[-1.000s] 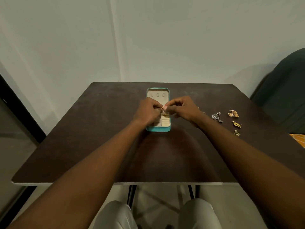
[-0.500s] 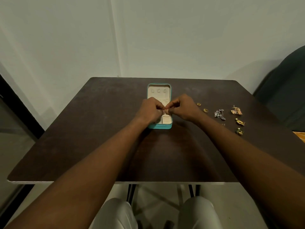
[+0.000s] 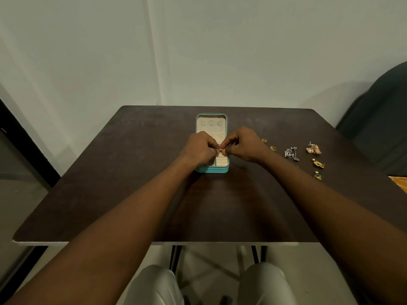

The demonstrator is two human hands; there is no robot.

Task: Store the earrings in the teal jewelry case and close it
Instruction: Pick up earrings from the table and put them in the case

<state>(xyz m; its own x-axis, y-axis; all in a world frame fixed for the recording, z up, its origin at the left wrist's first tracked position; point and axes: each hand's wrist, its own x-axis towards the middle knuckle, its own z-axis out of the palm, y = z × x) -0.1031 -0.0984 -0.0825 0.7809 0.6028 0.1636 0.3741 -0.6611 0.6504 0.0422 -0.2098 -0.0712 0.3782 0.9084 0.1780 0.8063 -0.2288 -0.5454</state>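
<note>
The teal jewelry case (image 3: 211,170) lies open in the middle of the dark table, its cream lining showing. Over its lower half, my left hand (image 3: 199,148) and my right hand (image 3: 243,144) meet fingertip to fingertip, both pinching a small gold earring (image 3: 220,150). Loose earrings lie to the right on the table: two small gold ones (image 3: 264,140) (image 3: 273,148), a silver cluster earring (image 3: 291,153), a gold-and-pink earring (image 3: 313,149), and two gold drop earrings (image 3: 319,163) (image 3: 318,175).
The dark table (image 3: 132,183) stands against a pale wall. A dark chair (image 3: 383,119) sits at the far right, with an orange object (image 3: 399,182) at the table's right edge. My knees show below the table's near edge.
The camera view shifted slightly, so two more small gold earrings came into sight right of my right hand. Both hands stay pinched together over the case.
</note>
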